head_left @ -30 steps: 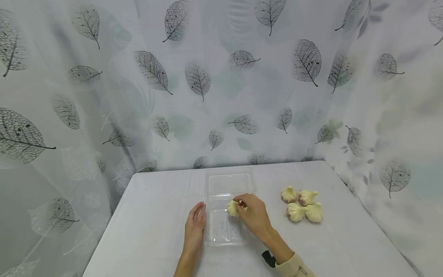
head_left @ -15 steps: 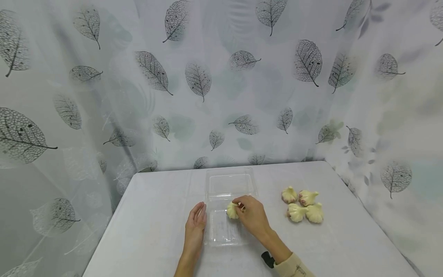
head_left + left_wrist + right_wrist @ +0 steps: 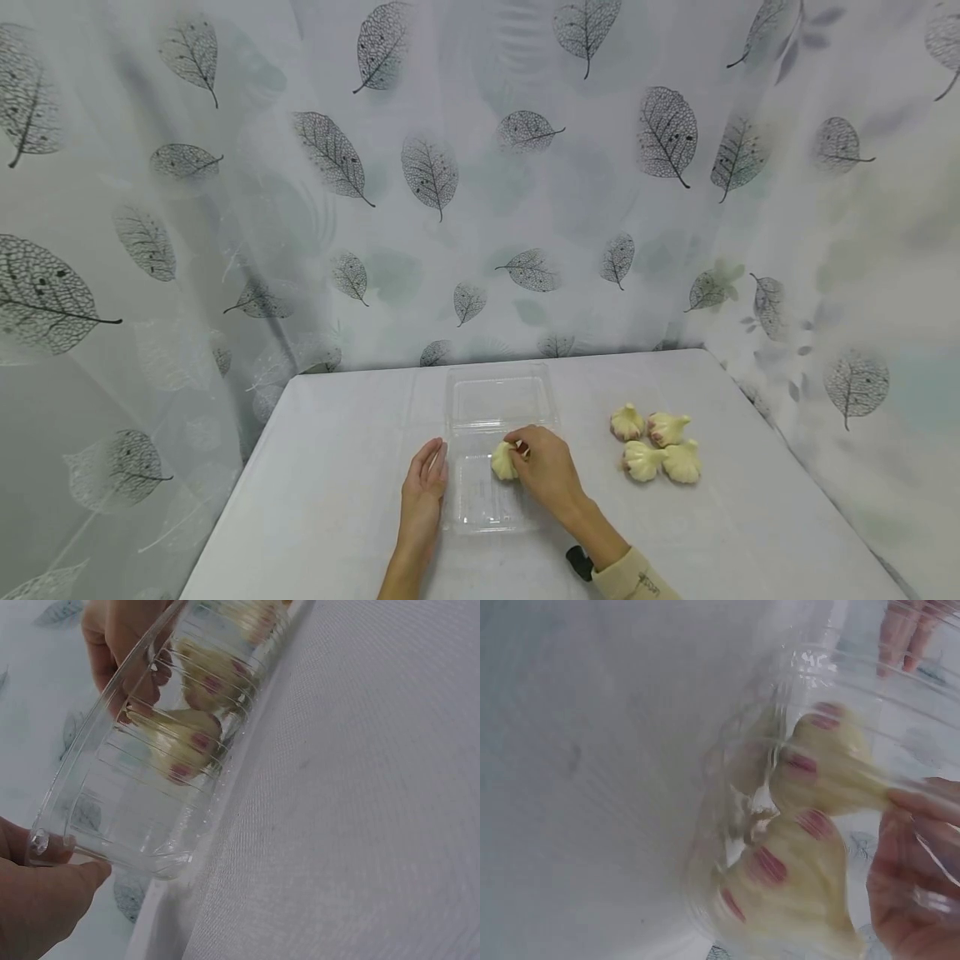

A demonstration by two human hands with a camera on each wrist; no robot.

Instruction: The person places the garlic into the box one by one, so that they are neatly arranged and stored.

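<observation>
A clear plastic clamshell container [image 3: 472, 504] lies unfolded on the table, its lid [image 3: 498, 400] laid back at the far side. My right hand [image 3: 551, 468] pinches a garlic bulb [image 3: 502, 462] by its stem inside the base; the right wrist view shows fingertips at the stem of this garlic bulb [image 3: 821, 769]. Beside it in the base sits another bulb [image 3: 784, 881], mostly hidden under my right hand in the head view. At the container's left side is my left hand [image 3: 422, 496]; in the left wrist view its thumb [image 3: 82, 881] and finger grip the container's rim.
Several garlic bulbs [image 3: 660, 450] lie grouped on the table right of the container. The white-covered table [image 3: 330, 492] meets a leaf-patterned curtain [image 3: 480, 208] at its back edge. A small black object [image 3: 579, 563] shows at my right wrist.
My right hand has shifted the pinched garlic bulb slightly toward me within the base. The left hand stays at the container's left side, and the bulbs on the table have not moved.
</observation>
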